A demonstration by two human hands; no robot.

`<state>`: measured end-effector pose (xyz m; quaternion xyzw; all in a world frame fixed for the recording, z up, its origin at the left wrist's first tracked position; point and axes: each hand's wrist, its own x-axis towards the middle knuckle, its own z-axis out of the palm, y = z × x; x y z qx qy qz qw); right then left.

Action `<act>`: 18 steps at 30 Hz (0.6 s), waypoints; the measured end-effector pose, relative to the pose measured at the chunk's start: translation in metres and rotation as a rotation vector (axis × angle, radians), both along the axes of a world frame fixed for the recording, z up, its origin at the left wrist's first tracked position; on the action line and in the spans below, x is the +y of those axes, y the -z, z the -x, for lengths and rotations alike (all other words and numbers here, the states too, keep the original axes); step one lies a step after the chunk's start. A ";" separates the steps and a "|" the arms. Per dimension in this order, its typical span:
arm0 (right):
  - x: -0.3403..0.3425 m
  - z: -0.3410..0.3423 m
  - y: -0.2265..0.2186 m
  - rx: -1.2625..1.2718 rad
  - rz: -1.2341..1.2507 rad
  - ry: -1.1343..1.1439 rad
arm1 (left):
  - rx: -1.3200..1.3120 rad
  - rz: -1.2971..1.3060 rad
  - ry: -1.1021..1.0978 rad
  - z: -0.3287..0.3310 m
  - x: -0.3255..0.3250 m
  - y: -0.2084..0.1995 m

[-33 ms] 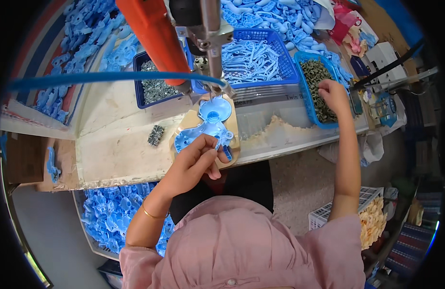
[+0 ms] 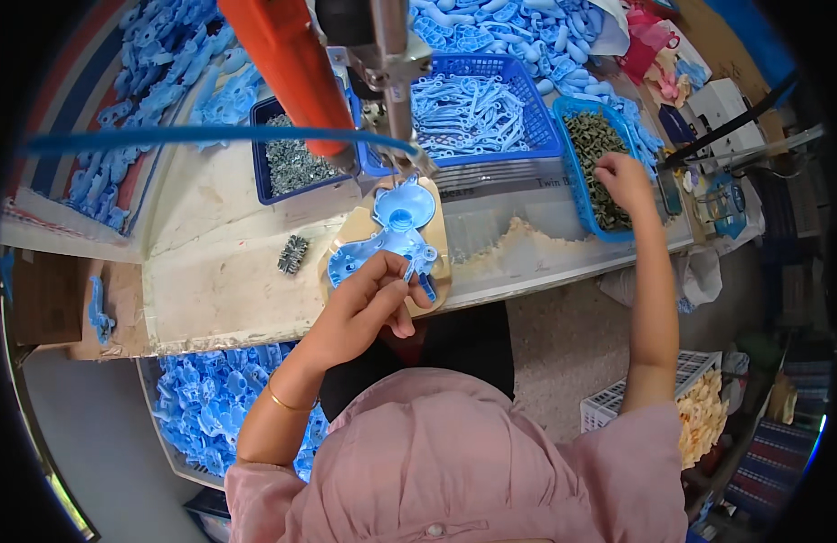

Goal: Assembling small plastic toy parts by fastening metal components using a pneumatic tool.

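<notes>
My left hand [image 2: 368,299] pinches a slender light-blue plastic piece [image 2: 410,271] between thumb and finger. It is over the lower end of a hollow light-blue plastic shell [image 2: 402,206], which lies in a tan holding block [image 2: 356,224]. My right hand [image 2: 625,183] reaches over a bright blue basket [image 2: 588,228] filled with small dark olive parts [image 2: 592,136]. Its fingers are drawn together at the parts, and whatever lies between them is hidden. An orange power screwdriver [image 2: 287,68] on a metal stand [image 2: 393,72] hangs just above the shell.
A dark blue tray of small metal pieces [image 2: 296,163] stands behind the block. Beside it is a blue basket [image 2: 543,145] of slender light-blue parts. A dark ribbed piece [image 2: 292,254] lies to the left. Blue shells fill a bin [image 2: 210,407] below the table edge. A blue hose [image 2: 210,137] crosses overhead.
The screwdriver and its stand have shifted slightly in view. My right hand has moved a little to the left over the olive parts. My left hand stays in place.
</notes>
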<state>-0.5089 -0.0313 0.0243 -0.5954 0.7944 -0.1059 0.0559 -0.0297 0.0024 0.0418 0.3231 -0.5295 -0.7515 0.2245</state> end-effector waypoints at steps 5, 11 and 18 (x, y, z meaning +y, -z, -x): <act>-0.010 -0.004 0.020 0.001 -0.078 0.095 | -0.017 -0.060 0.018 0.000 -0.001 -0.007; 0.003 0.038 0.022 -0.346 0.048 0.062 | 0.053 -0.123 -0.048 0.004 -0.001 -0.005; 0.003 -0.015 -0.022 -0.763 0.052 0.056 | -0.036 0.040 -0.043 0.005 -0.006 0.003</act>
